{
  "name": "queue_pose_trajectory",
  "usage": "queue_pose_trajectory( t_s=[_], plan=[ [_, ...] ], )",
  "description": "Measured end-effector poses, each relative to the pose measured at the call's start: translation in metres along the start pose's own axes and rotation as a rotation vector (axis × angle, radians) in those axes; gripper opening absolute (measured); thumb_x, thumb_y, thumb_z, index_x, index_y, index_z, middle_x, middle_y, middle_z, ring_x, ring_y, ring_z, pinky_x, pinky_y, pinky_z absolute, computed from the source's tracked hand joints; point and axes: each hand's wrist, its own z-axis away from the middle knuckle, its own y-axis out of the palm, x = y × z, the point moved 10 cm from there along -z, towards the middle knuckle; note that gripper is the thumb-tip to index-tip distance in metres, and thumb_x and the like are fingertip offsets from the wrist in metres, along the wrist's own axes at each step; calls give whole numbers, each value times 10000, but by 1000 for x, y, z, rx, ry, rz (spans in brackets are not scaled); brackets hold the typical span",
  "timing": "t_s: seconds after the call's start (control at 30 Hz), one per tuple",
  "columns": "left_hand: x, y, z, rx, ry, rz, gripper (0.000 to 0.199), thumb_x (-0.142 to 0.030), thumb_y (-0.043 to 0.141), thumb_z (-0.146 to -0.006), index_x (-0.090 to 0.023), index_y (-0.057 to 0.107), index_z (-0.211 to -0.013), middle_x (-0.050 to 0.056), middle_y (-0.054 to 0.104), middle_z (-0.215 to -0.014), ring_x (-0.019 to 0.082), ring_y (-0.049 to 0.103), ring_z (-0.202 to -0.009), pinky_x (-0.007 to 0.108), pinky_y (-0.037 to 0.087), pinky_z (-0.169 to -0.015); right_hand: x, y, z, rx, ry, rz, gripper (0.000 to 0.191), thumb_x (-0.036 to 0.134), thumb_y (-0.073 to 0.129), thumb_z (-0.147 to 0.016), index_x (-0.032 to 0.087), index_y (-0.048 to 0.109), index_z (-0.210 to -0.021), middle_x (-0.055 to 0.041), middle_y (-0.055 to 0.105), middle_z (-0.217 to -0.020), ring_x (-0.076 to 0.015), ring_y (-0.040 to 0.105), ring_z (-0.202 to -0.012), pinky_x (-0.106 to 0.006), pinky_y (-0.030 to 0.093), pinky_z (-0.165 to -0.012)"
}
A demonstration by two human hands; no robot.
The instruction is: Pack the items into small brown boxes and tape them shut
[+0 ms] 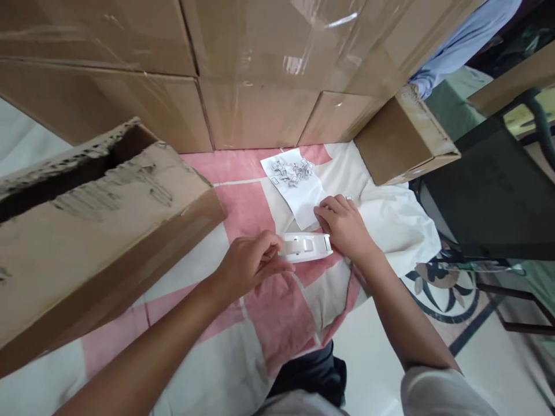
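A white tape dispenser (pixel 306 247) lies level just above or on the pink-and-white cloth; which of the two, I cannot tell. My left hand (pixel 251 257) is closed on its left end, thumb below and fingers curled above. At the lower right edge of a white sheet of paper (pixel 309 203) is my right hand (pixel 342 222), its fingers curled and bunched together. What those fingers pinch, if anything, is hidden. Many small cut paper pieces (pixel 292 171) with dark outlines are heaped on the far part of the sheet. One small outlined piece (pixel 349 198) shows beside my right knuckles.
Large taped cardboard boxes (pixel 260 115) form a wall behind the paper. An opened, torn-edged carton (pixel 130 196) stands at left, a smaller box (pixel 403 138) at right. A dark chair back (pixel 489 190) and patterned floor lie farther right. A blue sleeve (pixel 468 43) shows at top right.
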Motion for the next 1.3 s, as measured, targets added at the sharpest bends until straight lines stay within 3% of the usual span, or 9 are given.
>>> queue_pose_trajectory(
  t_s=[0.1, 0.3, 0.4, 0.57, 0.63, 0.73, 0.87, 1.0, 1.3],
  plan=[
    [0, 0, -1, 8, -13, 18, 347, -518, 648, -930, -221, 477, -874, -132, 331, -593, 66, 316, -492, 180, 287, -504, -1, -1, 5, -9, -2, -40, 256, 125, 486, -993, 194, 729, -1036, -123, 669, -1066, -276, 518, -945, -425, 396, -785],
    [4, 0, -2, 10, -50, 41, 344, -525, 607, -950, -221, 468, -872, -129, 316, -589, 70, 324, -492, 185, 280, -514, -28, -17, 22, -361, 206, -355, 102, 187, 584, -944, 206, 643, -863, -103, 648, -993, -255, 589, -925, -424, 506, -770],
    [5, 0, -1, 7, -47, 43, 324, -508, 608, -952, -222, 472, -888, -128, 315, -592, 70, 320, -492, 182, 283, -515, -38, -19, 31, -451, 312, -460, 115, 228, 626, -923, 221, 600, -811, -89, 646, -959, -250, 621, -911, -389, 516, -685],
    [9, 1, 0, 14, -90, 7, 301, -491, 594, -959, -220, 485, -889, -123, 331, -590, 72, 343, -490, 187, 298, -513, -34, -41, 40, -556, 345, -496, 159, 267, 568, -976, 220, 639, -843, -71, 670, -905, -234, 636, -873, -397, 522, -743],
    [9, 0, -1, 5, -111, -21, 289, -480, 596, -960, -220, 490, -892, -123, 337, -591, 70, 355, -488, 187, 303, -514, -22, -51, 39, -538, 293, -550, 208, 282, 524, -1004, 218, 655, -855, -80, 682, -942, -236, 647, -902, -414, 526, -790],
    [3, -4, -3, -20, -92, -41, 249, -442, 584, -966, -220, 491, -904, -127, 336, -586, 66, 351, -473, 185, 308, -509, 20, -57, 28, -348, 59, -599, 151, 327, 612, -965, 215, 688, -1031, -111, 693, -1104, -276, 647, -1016, -475, 517, -877],
    [-5, -8, -5, -40, -58, -81, 151, -340, 467, -1018, -216, 523, -953, -108, 445, -585, 77, 422, -468, 201, 347, -515, 58, -44, 22, -124, -108, -585, 429, 354, 759, -876, 197, 638, -1257, -139, 697, -1186, -307, 633, -1043, -493, 515, -873],
    [-6, -12, -4, -72, -43, -112, 144, -271, 433, -1028, -216, 566, -1027, -69, 576, -668, 89, 520, -528, 209, 409, -551, 59, -33, 20, -126, -137, -746, 444, 338, 762, -889, 209, 620, -1290, -125, 693, -1165, -271, 638, -1007, -454, 541, -850],
    [-9, -12, -5, -98, -1, -84, 122, -213, 521, -999, -203, 579, -1106, -67, 515, -674, 73, 496, -556, 176, 420, -537, 39, -31, 25, -199, -81, -988, 326, 107, 668, -848, 210, 620, -1153, -119, 643, -1162, -248, 626, -1030, -434, 547, -845]
  ],
)
